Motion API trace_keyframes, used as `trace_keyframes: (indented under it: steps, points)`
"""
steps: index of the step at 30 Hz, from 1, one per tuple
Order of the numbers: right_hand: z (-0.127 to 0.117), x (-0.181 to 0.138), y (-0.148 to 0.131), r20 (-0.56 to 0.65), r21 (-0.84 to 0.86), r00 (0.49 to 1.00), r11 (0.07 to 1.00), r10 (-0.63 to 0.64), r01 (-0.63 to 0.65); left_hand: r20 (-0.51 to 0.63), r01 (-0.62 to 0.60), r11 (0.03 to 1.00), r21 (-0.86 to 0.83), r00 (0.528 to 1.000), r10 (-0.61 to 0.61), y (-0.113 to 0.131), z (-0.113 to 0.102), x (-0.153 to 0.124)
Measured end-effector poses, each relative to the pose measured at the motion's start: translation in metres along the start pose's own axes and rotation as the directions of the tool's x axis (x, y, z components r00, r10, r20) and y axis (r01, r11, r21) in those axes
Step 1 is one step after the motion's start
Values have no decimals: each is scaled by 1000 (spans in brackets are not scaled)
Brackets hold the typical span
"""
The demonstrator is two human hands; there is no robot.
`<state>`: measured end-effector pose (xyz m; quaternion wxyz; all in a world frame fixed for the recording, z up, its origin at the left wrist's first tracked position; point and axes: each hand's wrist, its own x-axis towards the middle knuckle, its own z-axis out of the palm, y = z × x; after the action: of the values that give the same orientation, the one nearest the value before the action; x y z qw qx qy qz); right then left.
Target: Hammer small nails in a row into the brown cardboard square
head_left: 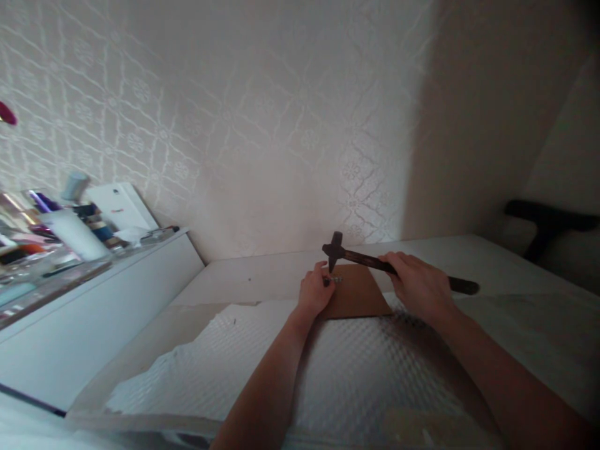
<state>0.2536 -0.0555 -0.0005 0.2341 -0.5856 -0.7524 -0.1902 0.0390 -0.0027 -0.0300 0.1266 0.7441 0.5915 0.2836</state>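
Nail-setting step, by the look of it — left hand (315,292) pinching a small nail (334,280) upright on the brown board (359,294), right hand (419,286) gripping the hammer (375,259) with its head poised just above — next calling for a light, square tap clear of fingertips.

A white quilted cloth (244,369) covers the near part of the white tabletop (492,262), which meets a patterned wallpapered wall (244,125) at its far edge. On the side shelf (117,262) to the left stand a white tube (75,232), small bottles (96,220) and a white box (122,206), while a dark chair armrest (548,222) shows beyond the tabletop's right corner.
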Motion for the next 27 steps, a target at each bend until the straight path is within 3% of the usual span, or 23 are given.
trace_keyframes:
  steps: [27]
  points:
    - [-1,-2,0,-5,7,1000,1000,5,-5,19,10,1000,1,1000,-10,5,-4,-2]
